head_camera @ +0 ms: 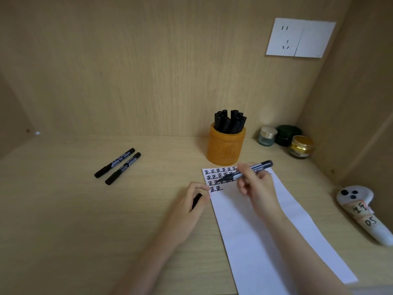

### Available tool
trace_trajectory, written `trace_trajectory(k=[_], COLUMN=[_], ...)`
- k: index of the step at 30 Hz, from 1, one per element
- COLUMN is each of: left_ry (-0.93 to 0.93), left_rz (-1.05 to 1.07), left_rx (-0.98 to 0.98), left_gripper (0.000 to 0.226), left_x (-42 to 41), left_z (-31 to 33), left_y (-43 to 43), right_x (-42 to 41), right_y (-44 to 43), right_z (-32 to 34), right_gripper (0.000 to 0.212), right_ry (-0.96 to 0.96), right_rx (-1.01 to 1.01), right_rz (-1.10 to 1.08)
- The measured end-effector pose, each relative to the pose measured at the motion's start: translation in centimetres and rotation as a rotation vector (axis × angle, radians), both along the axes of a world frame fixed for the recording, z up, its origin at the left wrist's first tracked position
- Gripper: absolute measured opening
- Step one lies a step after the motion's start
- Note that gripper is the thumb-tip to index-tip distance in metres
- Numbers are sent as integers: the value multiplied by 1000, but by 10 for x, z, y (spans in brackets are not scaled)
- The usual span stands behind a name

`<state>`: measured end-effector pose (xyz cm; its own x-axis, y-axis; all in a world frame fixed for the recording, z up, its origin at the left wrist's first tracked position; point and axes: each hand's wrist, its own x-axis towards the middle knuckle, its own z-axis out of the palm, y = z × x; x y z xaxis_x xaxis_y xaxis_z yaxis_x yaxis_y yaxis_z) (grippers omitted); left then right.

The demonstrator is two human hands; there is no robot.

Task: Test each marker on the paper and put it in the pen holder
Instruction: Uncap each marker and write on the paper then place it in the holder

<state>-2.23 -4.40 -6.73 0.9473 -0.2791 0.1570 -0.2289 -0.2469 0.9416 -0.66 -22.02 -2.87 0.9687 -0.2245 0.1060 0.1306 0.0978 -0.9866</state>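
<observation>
- Right grip (257, 188) is closed round a black marker (247, 171). It is uncapped, with the tip angled down-left over the written rows just in front of the pen holder (226, 146). We cannot tell if the tip touches.
- Left grip (189, 206) sits in front of the pen holder, slightly left. Its fingers are curled round a short black cap (196, 201), fingertips at the paper's left edge.
- Paper (265, 235) is a white strip. Its far end lies just in front of the pen holder and carries rows of black characters; the rest runs toward us and rightward.
- Pen holder is orange, upright on the worktop (63, 209) near the back wall, packed with stored markers (229, 121).
- Two loose markers (114, 162), capped, lie side by side well left of the pen holder.
- Three small jars (266, 136) stand right of the pen holder, in the corner.
- White controller (361, 211) lies farther right of the pen holder and nearer us.
- Socket plate (299, 38) is on the wall above and right of the pen holder.
</observation>
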Motion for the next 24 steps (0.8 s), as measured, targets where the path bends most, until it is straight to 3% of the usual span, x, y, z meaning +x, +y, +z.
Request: trace_trajectory(k=[3, 14, 24], left_ry=[1, -42, -26], left_rz=[-47, -118, -90], left_rx=[37, 65, 126], left_gripper=[19, 20, 18], left_x=[0, -3, 1], left_z=[-4, 1, -6], left_y=[1, -3, -3], right_x=[8, 25, 32], right_y=[-14, -11, -11], right_z=[4, -24, -39], right_gripper=[17, 38, 28], right_ry=[-7, 132, 92], right_rx=[40, -240, -320], right_rz=[-34, -183, -222])
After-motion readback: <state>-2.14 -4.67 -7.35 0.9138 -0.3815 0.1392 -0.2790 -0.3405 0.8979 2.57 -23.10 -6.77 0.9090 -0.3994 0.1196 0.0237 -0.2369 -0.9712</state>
